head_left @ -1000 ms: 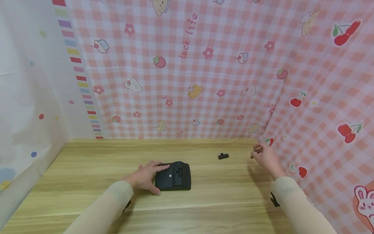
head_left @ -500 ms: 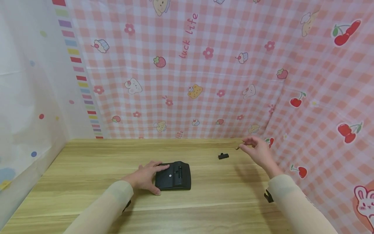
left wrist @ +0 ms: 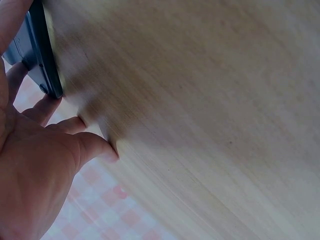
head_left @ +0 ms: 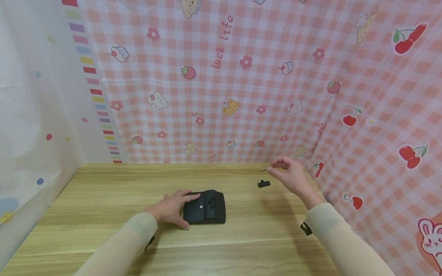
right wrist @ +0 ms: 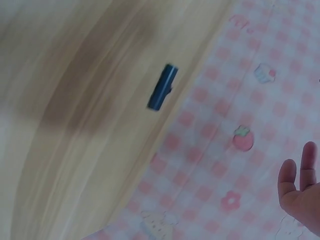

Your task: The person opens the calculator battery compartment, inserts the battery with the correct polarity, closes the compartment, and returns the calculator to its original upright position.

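Observation:
A black calculator-like device (head_left: pixel 215 215) lies face down on the wooden table, with a narrow battery slot (head_left: pixel 212 202) visible on its back. My left hand (head_left: pixel 171 208) rests at its left side, index finger straight across the top and thumb at the near corner. Between thumb and fingertips, my right hand (head_left: pixel 291 177) pinches a slim, gold-coloured battery (head_left: pixel 265 168) above the table's far part. Below that battery in the head view lies a small black battery cover (head_left: pixel 264 184). The right wrist view shows the cover (right wrist: pixel 163 88) and two raised fingers (right wrist: pixel 308 165); the battery is outside that view.
Pink checked cloth (head_left: pixel 207 96) rises behind the table's far edge, and more of it (head_left: pixel 373 153) hangs along the right side. White dotted cloth (head_left: pixel 38 115) stands on the left. The wooden table (head_left: pixel 221 253) extends in front of the device.
My right hand has moved left from near the right-hand cloth, carrying the battery to just behind the battery cover. The left hand and the device have stayed in place.

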### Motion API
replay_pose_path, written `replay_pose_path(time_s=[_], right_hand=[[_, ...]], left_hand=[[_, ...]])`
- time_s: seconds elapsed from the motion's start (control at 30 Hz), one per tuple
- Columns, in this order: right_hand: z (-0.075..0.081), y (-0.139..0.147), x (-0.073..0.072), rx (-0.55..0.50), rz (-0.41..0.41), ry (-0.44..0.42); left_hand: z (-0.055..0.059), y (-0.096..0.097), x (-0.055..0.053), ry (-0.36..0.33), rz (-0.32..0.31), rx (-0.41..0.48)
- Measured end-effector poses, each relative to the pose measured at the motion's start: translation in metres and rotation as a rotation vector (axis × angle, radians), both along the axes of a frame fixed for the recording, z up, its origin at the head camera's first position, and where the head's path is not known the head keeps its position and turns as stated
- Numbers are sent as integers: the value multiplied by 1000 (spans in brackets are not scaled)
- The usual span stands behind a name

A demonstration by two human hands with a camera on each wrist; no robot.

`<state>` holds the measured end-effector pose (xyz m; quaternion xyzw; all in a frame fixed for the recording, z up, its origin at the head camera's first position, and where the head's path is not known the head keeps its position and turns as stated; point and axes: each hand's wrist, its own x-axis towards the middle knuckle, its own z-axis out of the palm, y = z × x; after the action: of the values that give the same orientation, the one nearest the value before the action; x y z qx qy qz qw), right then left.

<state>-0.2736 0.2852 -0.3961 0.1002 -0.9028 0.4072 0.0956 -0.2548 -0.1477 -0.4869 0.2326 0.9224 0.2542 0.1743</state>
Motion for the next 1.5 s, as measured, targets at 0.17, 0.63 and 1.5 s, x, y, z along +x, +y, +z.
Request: replay_pose_path(time_s=[0.17, 0.63, 1.5], right_hand=[[1, -17, -1, -49, 36, -8], [-1, -62, 1, -45, 130, -29], [-32, -117, 2, 106, 273, -67]], left_hand=[[1, 0, 0, 3, -5, -2], [-2, -1, -2, 12, -10, -4], [-5, -2, -3, 23, -6, -16]])
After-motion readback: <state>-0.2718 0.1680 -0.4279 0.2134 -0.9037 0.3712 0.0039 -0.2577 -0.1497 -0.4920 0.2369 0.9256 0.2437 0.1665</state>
